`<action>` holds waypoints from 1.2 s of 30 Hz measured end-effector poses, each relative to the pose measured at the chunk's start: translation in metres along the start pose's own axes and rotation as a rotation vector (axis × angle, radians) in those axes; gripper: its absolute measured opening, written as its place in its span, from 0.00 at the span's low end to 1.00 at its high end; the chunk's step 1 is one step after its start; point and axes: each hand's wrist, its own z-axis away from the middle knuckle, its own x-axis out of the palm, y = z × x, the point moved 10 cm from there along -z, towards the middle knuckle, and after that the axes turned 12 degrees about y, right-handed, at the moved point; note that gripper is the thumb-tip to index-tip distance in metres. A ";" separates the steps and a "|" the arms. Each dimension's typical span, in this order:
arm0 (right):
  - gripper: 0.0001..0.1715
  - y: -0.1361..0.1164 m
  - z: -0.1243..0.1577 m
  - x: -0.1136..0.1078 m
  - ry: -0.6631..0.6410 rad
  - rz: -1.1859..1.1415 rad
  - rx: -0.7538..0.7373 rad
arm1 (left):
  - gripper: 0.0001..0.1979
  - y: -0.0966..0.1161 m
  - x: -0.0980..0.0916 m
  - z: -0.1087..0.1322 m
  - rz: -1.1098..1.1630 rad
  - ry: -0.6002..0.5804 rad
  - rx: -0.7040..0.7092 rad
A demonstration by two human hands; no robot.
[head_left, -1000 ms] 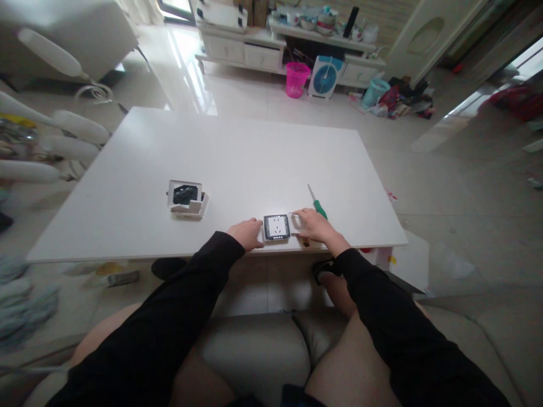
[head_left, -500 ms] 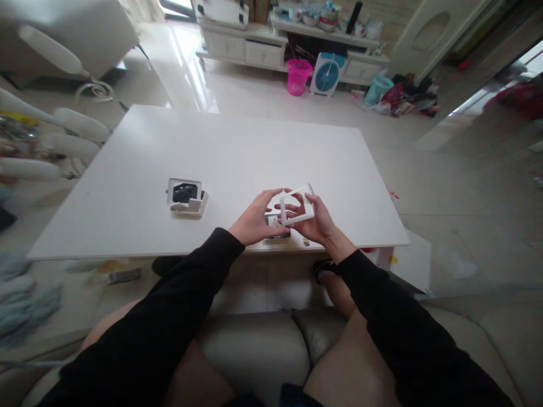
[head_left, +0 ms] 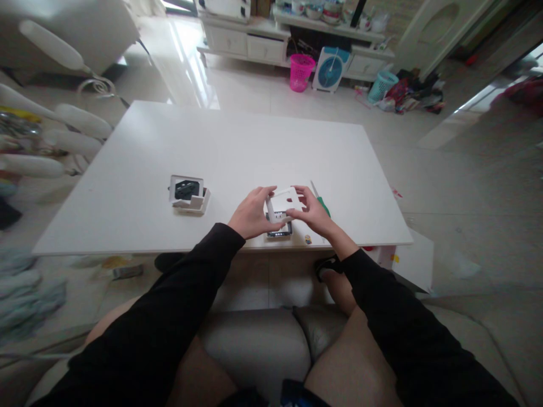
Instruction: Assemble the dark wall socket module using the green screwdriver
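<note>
My left hand [head_left: 251, 213] and my right hand [head_left: 317, 216] hold a thin white square cover frame [head_left: 271, 209] between them, tilted and with an open middle. Fingers and thumbs of both hands pinch its opposite sides. Just below it, near the table's front edge, lies a wall socket body [head_left: 280, 231] with a dark metal rim, partly hidden by the frame and my left hand. Behind my right wrist a screwdriver [head_left: 323, 207] with a green handle rests on the table.
On the left of the white table [head_left: 237, 147] sit an opened white socket box [head_left: 199, 207] and a frame with black parts [head_left: 186, 190]. A small cartoon sticker [head_left: 308, 239] is near the front edge. Beyond are a pink basket [head_left: 300, 73] and a blue fan [head_left: 331, 69].
The cover frame has moved left and been turned, and my left hand now grips it as well. The right hand has shifted left, and the green screwdriver has come into sight.
</note>
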 end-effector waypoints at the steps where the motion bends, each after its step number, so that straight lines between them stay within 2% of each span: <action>1: 0.48 -0.004 0.000 0.000 -0.041 0.133 -0.090 | 0.45 -0.003 0.001 0.001 -0.043 -0.031 -0.010; 3: 0.59 -0.006 0.003 0.003 -0.133 0.313 -0.217 | 0.47 -0.008 0.007 0.004 -0.111 -0.106 -0.023; 4: 0.60 -0.006 0.005 0.005 -0.170 0.371 -0.262 | 0.48 -0.009 0.011 0.006 -0.135 -0.144 -0.023; 8: 0.54 0.008 0.013 0.019 -0.287 0.596 -0.352 | 0.48 -0.014 0.031 0.017 -0.215 -0.263 -0.005; 14: 0.49 0.030 0.016 0.032 -0.298 0.848 -0.355 | 0.38 -0.025 0.057 0.029 -0.339 -0.359 -0.013; 20: 0.43 0.043 0.012 0.033 -0.313 0.842 -0.303 | 0.29 -0.033 0.072 0.032 -0.315 -0.372 -0.044; 25: 0.43 0.047 0.009 0.032 -0.274 0.841 -0.297 | 0.31 -0.038 0.076 0.030 -0.278 -0.408 -0.040; 31: 0.43 0.051 0.009 0.035 -0.298 0.824 -0.302 | 0.32 -0.049 0.075 0.031 -0.300 -0.414 -0.080; 36: 0.46 0.056 0.005 0.030 -0.298 0.816 -0.271 | 0.28 -0.050 0.077 0.032 -0.325 -0.436 -0.053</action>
